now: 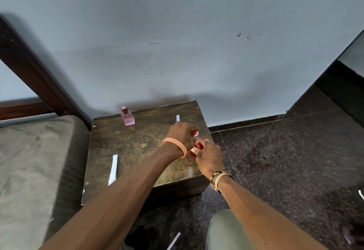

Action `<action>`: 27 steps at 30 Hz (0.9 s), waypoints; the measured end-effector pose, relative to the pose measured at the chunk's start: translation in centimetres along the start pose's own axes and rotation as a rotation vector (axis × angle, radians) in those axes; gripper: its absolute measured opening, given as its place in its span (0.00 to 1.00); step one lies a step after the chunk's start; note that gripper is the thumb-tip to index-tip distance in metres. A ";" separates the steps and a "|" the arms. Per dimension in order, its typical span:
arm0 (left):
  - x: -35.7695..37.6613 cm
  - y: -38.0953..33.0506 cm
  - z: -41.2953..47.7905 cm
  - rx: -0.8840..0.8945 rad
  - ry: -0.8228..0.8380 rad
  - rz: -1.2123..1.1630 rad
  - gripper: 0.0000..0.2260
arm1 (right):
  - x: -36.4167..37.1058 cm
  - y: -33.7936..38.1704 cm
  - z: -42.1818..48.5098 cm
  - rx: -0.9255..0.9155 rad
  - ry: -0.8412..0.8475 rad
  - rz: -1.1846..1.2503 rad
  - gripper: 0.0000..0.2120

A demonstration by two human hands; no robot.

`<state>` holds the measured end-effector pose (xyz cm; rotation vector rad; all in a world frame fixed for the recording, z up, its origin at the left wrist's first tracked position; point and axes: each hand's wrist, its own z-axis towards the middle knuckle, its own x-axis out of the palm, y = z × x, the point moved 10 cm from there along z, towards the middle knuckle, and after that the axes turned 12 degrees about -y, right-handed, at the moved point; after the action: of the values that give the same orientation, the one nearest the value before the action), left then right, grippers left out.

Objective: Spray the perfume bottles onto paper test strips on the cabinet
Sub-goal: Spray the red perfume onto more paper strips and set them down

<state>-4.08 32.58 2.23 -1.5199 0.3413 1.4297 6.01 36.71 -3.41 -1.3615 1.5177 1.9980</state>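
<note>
1. Red bottle, gripped in the curled fingers of the right hand, is over the cabinet by its right edge.
2. Just beyond it, the left hand pinches a red cap.
3. A pink bottle stands upright at the far left edge, by the wall.
4. One strip lies near left. Another lies far right, its near end behind the left hand.
5. Bare top spans the middle.
6. A bed crowds the left side, and open floor lies right.
</note>
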 end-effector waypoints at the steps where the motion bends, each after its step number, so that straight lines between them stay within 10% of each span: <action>1: 0.3 0.0 0.0 0.014 0.017 0.006 0.12 | 0.0 0.0 0.0 0.002 0.003 0.008 0.14; 27: 0.2 0.5 -0.3 0.047 0.079 0.076 0.10 | 0.7 0.0 0.1 -0.027 0.042 0.004 0.13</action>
<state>-4.20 32.21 1.78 -1.5421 0.4823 1.4133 5.57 36.57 -3.95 -1.4203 1.5177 2.0118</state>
